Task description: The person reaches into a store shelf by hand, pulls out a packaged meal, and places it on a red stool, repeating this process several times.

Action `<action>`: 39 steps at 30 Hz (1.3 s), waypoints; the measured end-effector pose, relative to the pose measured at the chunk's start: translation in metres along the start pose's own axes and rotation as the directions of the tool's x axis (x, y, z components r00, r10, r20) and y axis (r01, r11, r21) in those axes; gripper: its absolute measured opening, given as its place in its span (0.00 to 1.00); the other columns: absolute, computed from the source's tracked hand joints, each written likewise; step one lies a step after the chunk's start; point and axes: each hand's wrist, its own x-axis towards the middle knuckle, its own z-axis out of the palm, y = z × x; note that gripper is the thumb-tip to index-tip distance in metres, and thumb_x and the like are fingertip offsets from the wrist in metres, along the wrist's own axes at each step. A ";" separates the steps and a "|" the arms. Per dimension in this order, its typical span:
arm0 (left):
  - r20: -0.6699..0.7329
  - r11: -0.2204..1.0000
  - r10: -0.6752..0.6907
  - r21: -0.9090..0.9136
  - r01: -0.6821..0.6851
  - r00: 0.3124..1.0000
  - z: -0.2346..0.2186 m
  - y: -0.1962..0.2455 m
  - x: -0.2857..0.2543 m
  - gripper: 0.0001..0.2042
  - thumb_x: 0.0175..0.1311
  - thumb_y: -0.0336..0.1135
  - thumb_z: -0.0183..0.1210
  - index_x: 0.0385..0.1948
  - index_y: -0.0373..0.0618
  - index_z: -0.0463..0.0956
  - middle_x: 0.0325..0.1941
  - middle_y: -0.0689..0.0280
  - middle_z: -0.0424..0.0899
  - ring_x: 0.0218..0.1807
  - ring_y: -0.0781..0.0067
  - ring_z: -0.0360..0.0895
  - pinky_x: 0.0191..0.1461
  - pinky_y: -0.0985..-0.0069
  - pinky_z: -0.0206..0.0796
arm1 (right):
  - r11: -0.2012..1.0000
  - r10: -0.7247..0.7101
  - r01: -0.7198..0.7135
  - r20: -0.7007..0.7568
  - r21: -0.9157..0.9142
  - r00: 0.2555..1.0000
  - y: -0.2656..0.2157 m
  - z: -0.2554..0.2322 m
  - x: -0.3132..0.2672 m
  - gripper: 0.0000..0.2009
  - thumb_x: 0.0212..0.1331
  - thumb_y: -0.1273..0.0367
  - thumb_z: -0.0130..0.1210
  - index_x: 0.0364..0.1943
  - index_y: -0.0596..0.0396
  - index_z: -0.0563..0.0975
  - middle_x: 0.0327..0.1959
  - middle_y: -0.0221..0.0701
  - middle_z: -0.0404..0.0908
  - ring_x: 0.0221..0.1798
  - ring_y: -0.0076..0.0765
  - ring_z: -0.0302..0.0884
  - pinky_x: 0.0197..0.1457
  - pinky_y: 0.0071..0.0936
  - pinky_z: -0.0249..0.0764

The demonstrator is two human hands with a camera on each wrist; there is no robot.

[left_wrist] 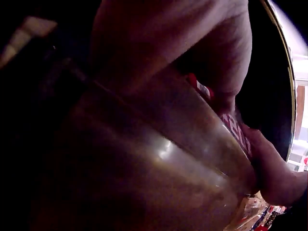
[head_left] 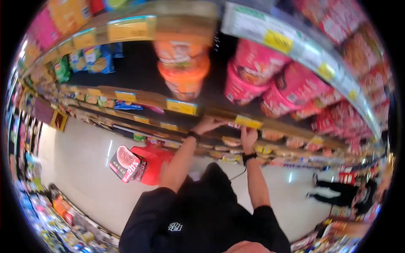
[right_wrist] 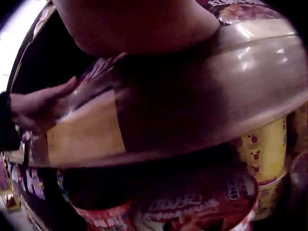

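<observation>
In the head view both hands reach to a lower shelf, close to its brown front edge (head_left: 218,113). My left hand (head_left: 207,125) comes in from the left, fingers pointing toward the right hand (head_left: 249,137), which is raised just below a yellow price tag (head_left: 248,122). Between the two hands, a strip of a red-and-white printed pack (left_wrist: 236,129) shows behind the shelf edge in the left wrist view. The same pack (right_wrist: 102,69) appears past the edge in the right wrist view. Most fingertips are hidden; I cannot tell whether they grip the pack.
Orange tubs (head_left: 184,69) and pink tubs (head_left: 249,74) stand stacked on the shelf above. Red cups (right_wrist: 199,199) sit below the shelf edge. On the left, a red object with a sale sign (head_left: 125,164) stands over the floor. Someone in dark clothes (head_left: 337,192) is farther right.
</observation>
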 end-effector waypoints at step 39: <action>-0.006 0.973 -0.230 -0.023 0.230 0.973 -0.012 0.086 -0.038 0.18 0.58 0.45 0.64 0.46 0.47 0.78 0.48 0.59 0.78 0.50 0.60 0.74 0.55 0.66 0.65 | 0.952 -0.234 0.215 0.064 0.217 0.970 0.013 -0.008 -0.007 0.15 0.64 0.67 0.47 0.29 0.70 0.74 0.22 0.48 0.75 0.25 0.46 0.73 0.30 0.41 0.64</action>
